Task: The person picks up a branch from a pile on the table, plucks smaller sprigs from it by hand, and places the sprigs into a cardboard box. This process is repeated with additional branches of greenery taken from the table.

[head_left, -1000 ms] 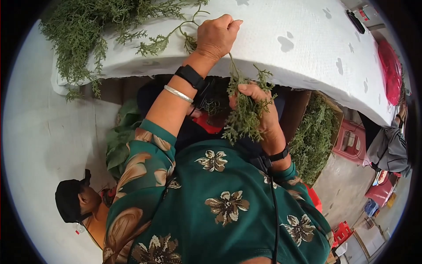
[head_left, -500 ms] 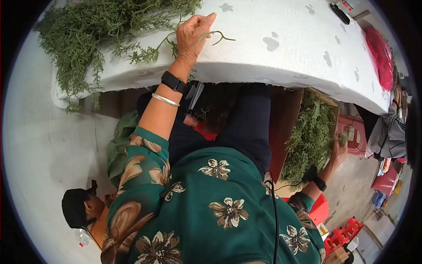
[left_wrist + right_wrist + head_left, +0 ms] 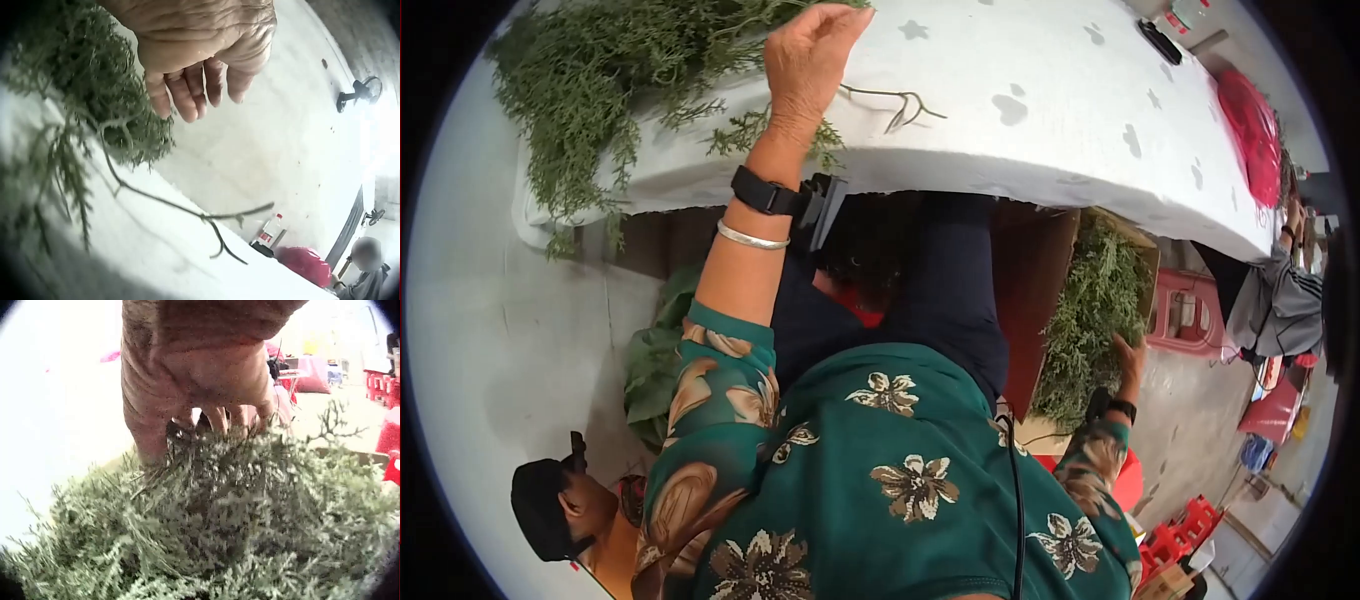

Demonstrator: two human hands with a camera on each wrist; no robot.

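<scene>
My left hand (image 3: 808, 68) is raised over the white patterned table (image 3: 1060, 100), beside a heap of green sprigs (image 3: 600, 100). In the left wrist view its fingers (image 3: 197, 94) hang relaxed with nothing between them, and a bare forked stem (image 3: 164, 200) lies apart from them. My right hand (image 3: 1132, 365) reaches into a cardboard box of green foliage (image 3: 1100, 300) beside my legs. The right wrist view shows that hand (image 3: 200, 375) with thumb and fingers spread and pointing down into the foliage (image 3: 219, 531); the fingertips are hidden.
A red plastic bundle (image 3: 1250, 135), a black object (image 3: 1160, 42) and a bottle (image 3: 1185, 14) are on the table's far right. A pink stool (image 3: 1185, 312) stands beyond the box. A person in a black cap (image 3: 545, 510) is at lower left.
My right hand has left the sprig near the table and moved right and down, into the box. My left hand has shifted left, and the forked stem lies clear of it.
</scene>
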